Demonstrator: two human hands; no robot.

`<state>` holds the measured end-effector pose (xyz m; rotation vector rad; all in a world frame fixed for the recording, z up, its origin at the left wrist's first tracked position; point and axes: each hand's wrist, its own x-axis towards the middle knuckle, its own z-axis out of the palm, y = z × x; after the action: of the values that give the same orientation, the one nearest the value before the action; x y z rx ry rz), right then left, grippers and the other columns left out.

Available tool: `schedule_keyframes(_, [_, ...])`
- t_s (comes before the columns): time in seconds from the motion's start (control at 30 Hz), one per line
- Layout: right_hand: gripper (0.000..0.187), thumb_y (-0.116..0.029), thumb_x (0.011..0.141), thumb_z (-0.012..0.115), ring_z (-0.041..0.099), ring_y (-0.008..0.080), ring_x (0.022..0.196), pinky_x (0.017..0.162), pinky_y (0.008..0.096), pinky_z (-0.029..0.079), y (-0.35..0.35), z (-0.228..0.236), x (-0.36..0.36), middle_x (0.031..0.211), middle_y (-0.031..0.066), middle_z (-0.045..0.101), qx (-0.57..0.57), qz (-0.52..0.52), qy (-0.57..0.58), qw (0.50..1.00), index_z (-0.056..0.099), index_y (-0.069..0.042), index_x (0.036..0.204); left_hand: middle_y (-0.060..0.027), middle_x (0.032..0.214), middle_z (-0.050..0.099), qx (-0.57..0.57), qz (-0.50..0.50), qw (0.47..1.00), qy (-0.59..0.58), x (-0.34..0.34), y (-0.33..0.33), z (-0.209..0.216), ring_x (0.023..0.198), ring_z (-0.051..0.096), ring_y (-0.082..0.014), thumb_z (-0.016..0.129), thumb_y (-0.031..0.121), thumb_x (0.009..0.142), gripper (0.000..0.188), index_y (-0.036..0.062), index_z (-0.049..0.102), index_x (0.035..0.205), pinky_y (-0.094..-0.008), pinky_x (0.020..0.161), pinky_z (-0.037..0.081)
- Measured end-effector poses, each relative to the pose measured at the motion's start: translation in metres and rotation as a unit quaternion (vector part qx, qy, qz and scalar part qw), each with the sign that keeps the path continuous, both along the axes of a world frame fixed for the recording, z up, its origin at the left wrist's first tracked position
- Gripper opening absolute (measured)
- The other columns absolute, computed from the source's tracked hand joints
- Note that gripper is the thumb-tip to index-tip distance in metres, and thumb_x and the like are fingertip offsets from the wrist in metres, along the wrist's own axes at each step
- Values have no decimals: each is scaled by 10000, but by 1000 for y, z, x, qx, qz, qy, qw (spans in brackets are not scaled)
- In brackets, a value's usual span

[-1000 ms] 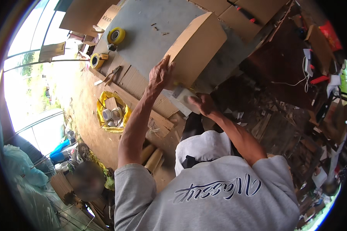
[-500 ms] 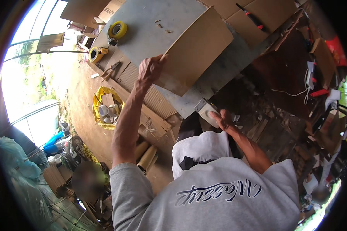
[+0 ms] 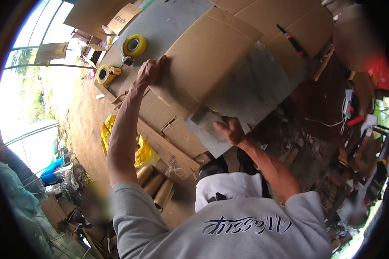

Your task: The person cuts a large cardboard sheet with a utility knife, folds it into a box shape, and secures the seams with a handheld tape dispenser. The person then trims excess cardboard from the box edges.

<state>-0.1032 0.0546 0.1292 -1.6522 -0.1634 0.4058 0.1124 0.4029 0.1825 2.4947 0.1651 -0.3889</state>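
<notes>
A bent brown cardboard sheet [image 3: 203, 56] lies over the grey work table [image 3: 263, 82]. My left hand [image 3: 149, 71] is closed on its left edge, the thumb side toward the board. My right hand [image 3: 232, 131] grips a pale, blocky hand tool with a dark grey front [image 3: 207, 123] at the cardboard's near edge. Motion blurs the tool, so its exact kind and whether it touches the cardboard cannot be told. To the left on the table is a yellow tape roll [image 3: 135, 45] in a dispenser, with another yellow tape roll [image 3: 103, 74] closer to me.
A red-and-black cutter [image 3: 291, 41] rests on cardboard [image 3: 315, 26] at the far right. Part of a pair of pliers [image 3: 120, 99] shows beside my left forearm. A yellow bag [image 3: 145, 153] and cardboard tubes [image 3: 163, 192] are on the floor. Scraps [image 3: 307, 142] litter the right side.
The cardboard has shifted left and toward me with my left hand, covering more of the near table. My right hand has brought the pale tool up and left to the cardboard's near edge.
</notes>
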Motion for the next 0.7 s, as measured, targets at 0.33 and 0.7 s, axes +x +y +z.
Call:
schedule_keyframes(0.33, [452, -421, 921, 667, 664, 307, 747, 718, 424, 499, 14, 39, 8, 814, 193, 708, -27, 10, 41, 999, 704, 25, 984, -297, 929, 693, -72, 26, 997, -18, -30, -22, -67, 929, 691, -439, 525, 421, 1037, 453, 1, 687, 1091, -473, 816, 527])
schedule_keyframes(0.7, [505, -459, 916, 625, 712, 354, 893, 797, 429, 519, -57, 24, -35, 936, 228, 736, -53, 54, 141, 987, 718, 12, 1072, -280, 1347, 561, -26, -97, 984, -150, -177, -187, -23, 1268, 524, -445, 428, 516, 1039, 641, 20, 488, 1442, -480, 1063, 420])
